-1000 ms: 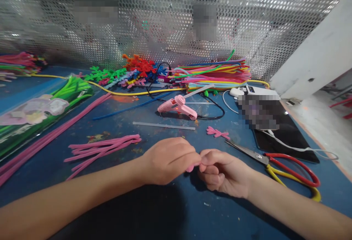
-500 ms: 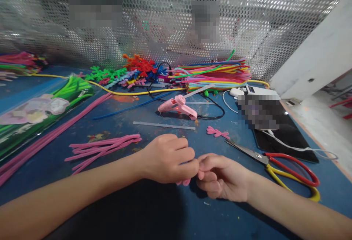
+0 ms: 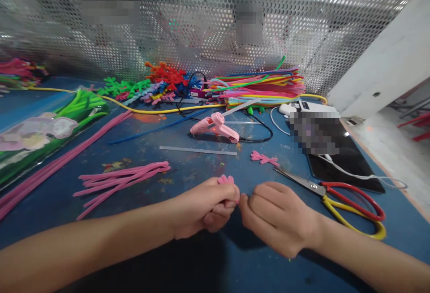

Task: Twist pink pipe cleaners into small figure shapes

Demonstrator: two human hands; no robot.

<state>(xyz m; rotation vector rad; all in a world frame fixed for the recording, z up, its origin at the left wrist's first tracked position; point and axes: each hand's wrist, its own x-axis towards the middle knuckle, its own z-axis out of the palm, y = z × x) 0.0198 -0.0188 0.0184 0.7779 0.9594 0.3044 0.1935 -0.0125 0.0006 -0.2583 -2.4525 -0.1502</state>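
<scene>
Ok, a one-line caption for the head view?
Both hands pinch a small pink pipe-cleaner piece over the blue table.

Bright light from above glares off the perforated silver metal screen [image 3: 215, 19] before me; my forearms cast dark shadows; edges bow, and pixelated patches blur spots.

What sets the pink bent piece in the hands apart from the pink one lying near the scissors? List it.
1. The held pink piece is pinched in the left hand, right hand touching beside it; the lying pink piece rests free on the blue table.
2. The held one shows only small rounded loops; the lying one is fully visible, loops spread flat.

Both are pink fuzzy pipe-cleaner shapes.
</scene>
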